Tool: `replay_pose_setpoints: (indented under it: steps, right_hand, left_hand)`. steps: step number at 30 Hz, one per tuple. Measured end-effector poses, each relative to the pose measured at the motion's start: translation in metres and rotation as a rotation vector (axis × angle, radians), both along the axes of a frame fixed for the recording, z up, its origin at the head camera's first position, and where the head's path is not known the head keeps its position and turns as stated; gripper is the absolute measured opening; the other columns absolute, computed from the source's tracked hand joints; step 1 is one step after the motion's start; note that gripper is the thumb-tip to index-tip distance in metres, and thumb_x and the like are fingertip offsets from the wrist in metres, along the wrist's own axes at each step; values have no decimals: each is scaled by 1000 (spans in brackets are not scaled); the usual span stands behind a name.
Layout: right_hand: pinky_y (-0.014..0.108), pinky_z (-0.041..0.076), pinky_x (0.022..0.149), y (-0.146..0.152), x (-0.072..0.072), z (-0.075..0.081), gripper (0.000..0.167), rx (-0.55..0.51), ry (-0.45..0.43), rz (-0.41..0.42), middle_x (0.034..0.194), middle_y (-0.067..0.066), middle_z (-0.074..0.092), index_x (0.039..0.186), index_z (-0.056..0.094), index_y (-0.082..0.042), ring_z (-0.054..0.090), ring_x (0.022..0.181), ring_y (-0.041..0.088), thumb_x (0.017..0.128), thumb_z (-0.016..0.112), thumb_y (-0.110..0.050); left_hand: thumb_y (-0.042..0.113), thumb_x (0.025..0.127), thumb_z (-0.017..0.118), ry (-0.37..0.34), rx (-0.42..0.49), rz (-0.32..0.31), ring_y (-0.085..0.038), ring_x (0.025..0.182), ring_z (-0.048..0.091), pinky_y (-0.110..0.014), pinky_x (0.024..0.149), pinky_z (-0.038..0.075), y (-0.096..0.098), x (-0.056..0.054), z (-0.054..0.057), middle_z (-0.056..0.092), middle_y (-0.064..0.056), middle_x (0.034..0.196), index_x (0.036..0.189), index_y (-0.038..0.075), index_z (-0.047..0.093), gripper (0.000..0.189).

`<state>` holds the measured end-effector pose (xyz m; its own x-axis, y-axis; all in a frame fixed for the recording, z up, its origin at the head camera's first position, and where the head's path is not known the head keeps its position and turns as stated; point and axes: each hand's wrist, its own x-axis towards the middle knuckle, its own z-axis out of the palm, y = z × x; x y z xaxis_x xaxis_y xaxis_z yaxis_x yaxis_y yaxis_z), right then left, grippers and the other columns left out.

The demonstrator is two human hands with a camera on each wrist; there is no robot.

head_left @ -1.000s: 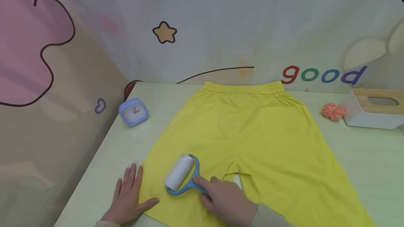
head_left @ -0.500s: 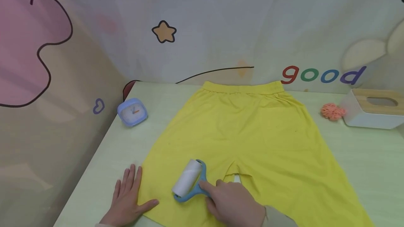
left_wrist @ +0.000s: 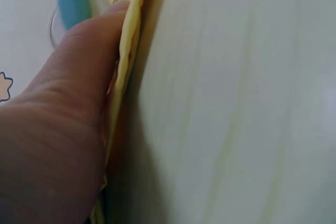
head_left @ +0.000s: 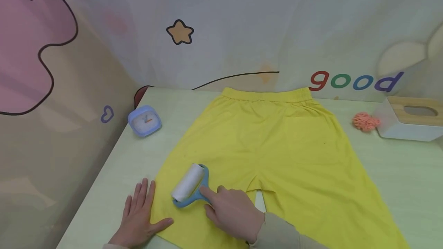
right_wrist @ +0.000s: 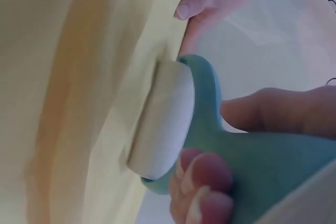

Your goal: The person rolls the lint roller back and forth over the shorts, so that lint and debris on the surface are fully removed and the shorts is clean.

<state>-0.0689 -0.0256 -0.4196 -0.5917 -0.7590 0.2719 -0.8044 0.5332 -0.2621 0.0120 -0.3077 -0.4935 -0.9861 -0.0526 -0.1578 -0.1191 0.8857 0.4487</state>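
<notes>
Yellow shorts (head_left: pixel 277 137) lie spread on the pale table, waistband toward the back wall. My right hand (head_left: pixel 235 210) grips the blue handle of a lint roller (head_left: pixel 188 183), whose white cylinder rests on the left leg of the shorts. In the right wrist view the fingers wrap round the handle of the lint roller (right_wrist: pixel 163 119), with one digit along its neck. My left hand (head_left: pixel 138 214) lies flat with fingers spread at the outer edge of that leg, its thumb on the fabric. The left wrist view shows that thumb (left_wrist: pixel 84 61) along the fabric edge.
A small blue clock (head_left: pixel 144 121) stands at the table's left. Toward the right back are a pink tufted bundle (head_left: pixel 365 121) and a white tissue box (head_left: pixel 408 126) with a wooden lid. A printed cloth backdrop (head_left: pixel 235 30) closes off the back and left.
The lint roller in my right hand first shifted slightly right and toward me, then moved left and away across the leg. My left hand and the shorts have stayed in place.
</notes>
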Motion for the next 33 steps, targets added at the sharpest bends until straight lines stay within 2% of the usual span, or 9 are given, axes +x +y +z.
replay_pose_setpoints:
  steps: [6,13,17,24,33]
  right_hand:
    - [19,22,33,-18,-10,-7,18,6,-70,17,57,-5,34,108,53,-17,28,39,5,94,61,-23]
    - [18,23,33,-29,-15,-22,41,-35,-113,45,62,-2,40,132,52,-16,29,41,4,92,62,-17]
    - [17,23,34,-27,-15,-27,46,-42,-129,40,63,-1,42,135,51,-17,29,41,5,91,62,-16]
    - [19,23,34,-8,-6,-22,46,-11,-176,1,62,-3,38,135,51,-22,28,41,5,90,61,-17]
    - [21,28,37,36,11,-16,50,28,-294,-8,66,-6,41,140,49,-27,29,42,4,91,61,-20]
  left_hand:
    - [68,78,65,11,8,1,-35,146,-12,-55,112,-12,2,0,1,-6,-19,161,156,7,2,117]
    - [66,79,66,31,-7,-2,-37,147,-9,-56,113,-9,3,0,2,-4,-20,161,156,6,2,117]
    - [65,79,66,32,-4,-5,-37,147,-8,-58,112,-6,5,-1,5,-3,-20,161,156,4,4,116]
    - [65,79,66,26,-4,-8,-37,147,-8,-57,113,-7,5,-2,4,-3,-20,161,156,5,3,117]
    - [69,79,64,0,-24,-5,-37,146,-10,-55,113,-11,1,-1,2,-7,-19,161,156,5,-1,119]
